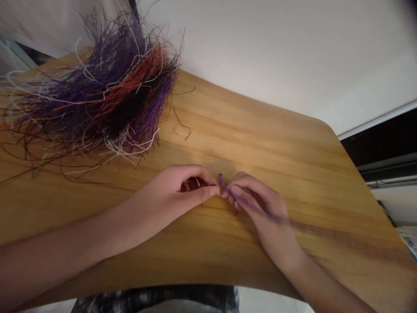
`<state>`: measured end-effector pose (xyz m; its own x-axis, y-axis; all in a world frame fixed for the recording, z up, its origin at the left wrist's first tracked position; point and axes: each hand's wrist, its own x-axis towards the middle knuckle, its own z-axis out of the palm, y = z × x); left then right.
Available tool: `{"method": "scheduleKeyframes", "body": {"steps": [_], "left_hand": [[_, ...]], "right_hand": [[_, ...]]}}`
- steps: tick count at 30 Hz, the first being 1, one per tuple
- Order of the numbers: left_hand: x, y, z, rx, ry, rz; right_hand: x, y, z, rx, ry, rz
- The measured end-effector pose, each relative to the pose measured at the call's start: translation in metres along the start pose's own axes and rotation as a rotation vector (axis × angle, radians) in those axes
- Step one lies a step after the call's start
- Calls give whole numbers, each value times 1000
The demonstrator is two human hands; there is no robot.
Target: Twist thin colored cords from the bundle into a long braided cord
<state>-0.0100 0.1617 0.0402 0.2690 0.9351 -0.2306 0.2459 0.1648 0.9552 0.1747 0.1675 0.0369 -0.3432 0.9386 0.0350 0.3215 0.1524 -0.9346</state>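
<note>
Over the middle of the wooden table, my left hand (185, 187) is closed in a pinch, thumb against index finger. What lies between those fingertips is too small to make out. Almost touching them is my right hand (260, 200), its thumb and fingers pinched on a thin purple strand (220, 177). One end of the strand sticks up in a small knotted or looped bit between the two hands. A blurred purple length crosses the back of my right hand toward the right. A short dark end hangs below the right fingers.
A big tangled heap of thin strands (130, 95), purple, orange, black and white, covers the table's far left. Two loose dark strands (184, 126) lie beside it. The wooden table (293, 152) has a rounded far right corner near a white wall (276, 52).
</note>
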Motion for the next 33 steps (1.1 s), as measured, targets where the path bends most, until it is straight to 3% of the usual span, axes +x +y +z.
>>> {"method": "scheduleKeyframes", "body": {"steps": [12, 16, 19, 25, 30, 33], "left_hand": [[-1, 0, 5, 21, -63, 27], [-2, 1, 3, 153, -36, 77], [-5, 3, 3, 401, 85, 256], [-17, 2, 17, 1070, 308, 806], [-26, 0, 31, 1214, 268, 946], [-29, -3, 34, 1237, 171, 1040]], "right_hand": [[-1, -1, 2, 99, -112, -16], [-3, 3, 4, 132, -45, 3], [-3, 5, 8, 145, 24, 5], [-5, 8, 10, 278, 107, 40], [-5, 7, 9, 302, 108, 36], [-6, 5, 10, 280, 143, 35]]}}
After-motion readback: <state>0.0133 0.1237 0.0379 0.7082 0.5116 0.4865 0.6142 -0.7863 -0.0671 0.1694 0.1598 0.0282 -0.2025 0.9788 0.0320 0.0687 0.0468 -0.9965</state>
